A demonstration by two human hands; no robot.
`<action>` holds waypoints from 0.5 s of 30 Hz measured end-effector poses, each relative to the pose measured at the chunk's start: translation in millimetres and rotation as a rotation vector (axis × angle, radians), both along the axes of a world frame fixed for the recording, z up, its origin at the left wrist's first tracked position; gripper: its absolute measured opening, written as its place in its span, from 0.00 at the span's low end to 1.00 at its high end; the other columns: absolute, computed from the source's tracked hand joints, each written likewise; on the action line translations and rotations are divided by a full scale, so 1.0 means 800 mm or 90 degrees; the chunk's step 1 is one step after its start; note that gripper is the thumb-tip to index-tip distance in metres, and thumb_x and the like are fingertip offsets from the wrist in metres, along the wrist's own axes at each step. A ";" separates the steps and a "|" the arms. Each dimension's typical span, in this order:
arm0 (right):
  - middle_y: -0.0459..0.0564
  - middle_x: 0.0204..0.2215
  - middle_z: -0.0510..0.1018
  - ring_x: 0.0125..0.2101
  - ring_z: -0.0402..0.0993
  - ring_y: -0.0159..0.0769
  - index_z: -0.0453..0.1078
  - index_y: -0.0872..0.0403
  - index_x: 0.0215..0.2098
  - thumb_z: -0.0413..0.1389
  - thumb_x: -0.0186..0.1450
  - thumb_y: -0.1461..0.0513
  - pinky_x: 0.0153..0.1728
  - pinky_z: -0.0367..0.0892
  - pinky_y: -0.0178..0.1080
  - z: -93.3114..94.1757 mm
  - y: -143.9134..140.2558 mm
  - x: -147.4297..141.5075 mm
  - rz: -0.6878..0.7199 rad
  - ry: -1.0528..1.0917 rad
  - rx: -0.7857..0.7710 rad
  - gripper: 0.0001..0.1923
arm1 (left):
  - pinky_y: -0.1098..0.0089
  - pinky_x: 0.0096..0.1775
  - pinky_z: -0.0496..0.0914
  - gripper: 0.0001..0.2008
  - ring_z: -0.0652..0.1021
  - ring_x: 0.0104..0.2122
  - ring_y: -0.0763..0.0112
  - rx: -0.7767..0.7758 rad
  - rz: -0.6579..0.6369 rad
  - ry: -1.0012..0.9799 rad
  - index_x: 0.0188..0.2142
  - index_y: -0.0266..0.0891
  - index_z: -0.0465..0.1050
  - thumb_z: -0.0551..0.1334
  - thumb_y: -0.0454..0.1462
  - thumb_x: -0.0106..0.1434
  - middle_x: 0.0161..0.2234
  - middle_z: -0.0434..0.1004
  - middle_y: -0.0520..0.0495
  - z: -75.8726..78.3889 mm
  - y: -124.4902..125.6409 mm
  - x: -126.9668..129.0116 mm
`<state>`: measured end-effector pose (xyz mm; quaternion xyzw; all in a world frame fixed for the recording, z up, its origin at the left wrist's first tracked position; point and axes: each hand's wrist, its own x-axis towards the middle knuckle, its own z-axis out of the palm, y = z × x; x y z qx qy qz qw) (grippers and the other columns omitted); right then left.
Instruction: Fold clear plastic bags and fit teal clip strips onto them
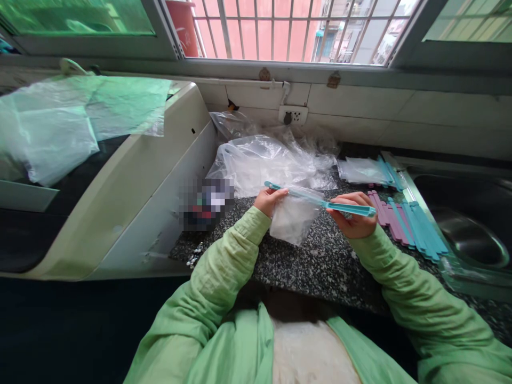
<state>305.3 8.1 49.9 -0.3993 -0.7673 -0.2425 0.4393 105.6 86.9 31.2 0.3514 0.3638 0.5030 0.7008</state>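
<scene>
A long teal bag clip point(352, 208) slants across the top of a small clear plastic bag point(294, 221), which hangs below it over the counter. My left hand point(271, 201) is closed at the bag's upper left corner, with the clip's left tip poking out past the fingers. Further right, my right hand point(354, 221) is closed around the wider right end of the clip. Whether the clip is fastened all along the bag's edge, I cannot tell.
Crumpled clear plastic point(264, 160) lies behind my hands. Several purple and teal clips point(420, 229) are laid out at right, near flat bags point(364, 170) and a sink point(468, 234). A cream machine point(160, 144) draped with plastic sheets stands at left.
</scene>
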 end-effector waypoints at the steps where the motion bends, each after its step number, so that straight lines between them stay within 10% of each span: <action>1: 0.47 0.26 0.76 0.27 0.70 0.33 0.68 0.52 0.31 0.59 0.54 0.61 0.28 0.68 0.36 0.000 0.000 0.000 0.000 -0.004 0.003 0.07 | 0.76 0.23 0.61 0.12 0.67 0.18 0.81 0.004 -0.004 -0.001 0.15 0.34 0.69 0.71 0.36 0.33 0.15 0.69 0.54 0.000 0.000 0.000; 15: 0.46 0.24 0.76 0.26 0.69 0.33 0.70 0.50 0.29 0.58 0.55 0.58 0.27 0.67 0.37 -0.010 0.000 -0.001 -0.041 -0.030 -0.039 0.05 | 0.72 0.29 0.65 0.09 0.68 0.20 0.79 0.025 -0.040 0.022 0.16 0.34 0.72 0.70 0.36 0.38 0.17 0.70 0.52 -0.002 -0.003 0.001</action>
